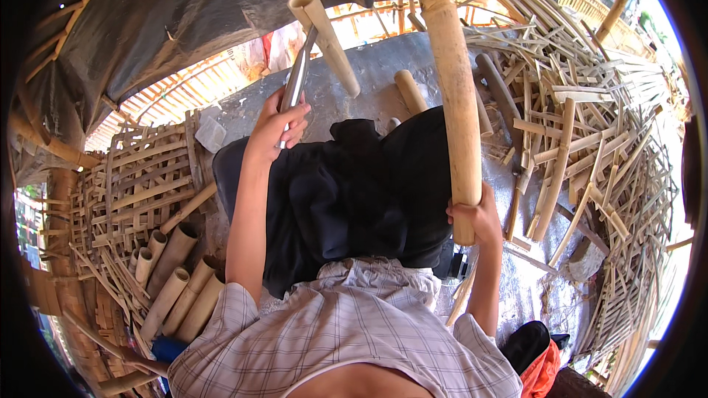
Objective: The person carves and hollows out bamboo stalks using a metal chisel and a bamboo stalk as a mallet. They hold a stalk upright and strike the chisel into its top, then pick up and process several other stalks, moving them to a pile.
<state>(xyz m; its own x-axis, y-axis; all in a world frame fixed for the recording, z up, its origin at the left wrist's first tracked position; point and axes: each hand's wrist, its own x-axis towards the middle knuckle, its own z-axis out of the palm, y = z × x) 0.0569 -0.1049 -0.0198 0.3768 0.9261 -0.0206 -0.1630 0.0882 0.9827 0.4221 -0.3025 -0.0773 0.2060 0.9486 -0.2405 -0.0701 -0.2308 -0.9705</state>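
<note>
My left hand (pixel 276 121) is closed round a long shiny metal tool (pixel 297 77), which narrows to a dark tip; its exact kind is unclear. That tip overlaps a hollow bamboo tube (pixel 335 51) just below its open end, though contact is hard to judge. The tube leans beyond my knees, its lower end by the grey ground sheet. On the other side, my right hand (pixel 479 215) grips a thick bamboo pole (pixel 450 81) near its lower end. The pole rises past my right knee, its far end well above the ground.
A short bamboo piece (pixel 410 91) lies ahead on the grey sheet (pixel 383 59). Split bamboo strips (pixel 582 125) are heaped at right. Several bamboo tubes (pixel 190 295) lean at left beside a woven bamboo panel (pixel 144 177). A dark tarp (pixel 206 11) hangs in front.
</note>
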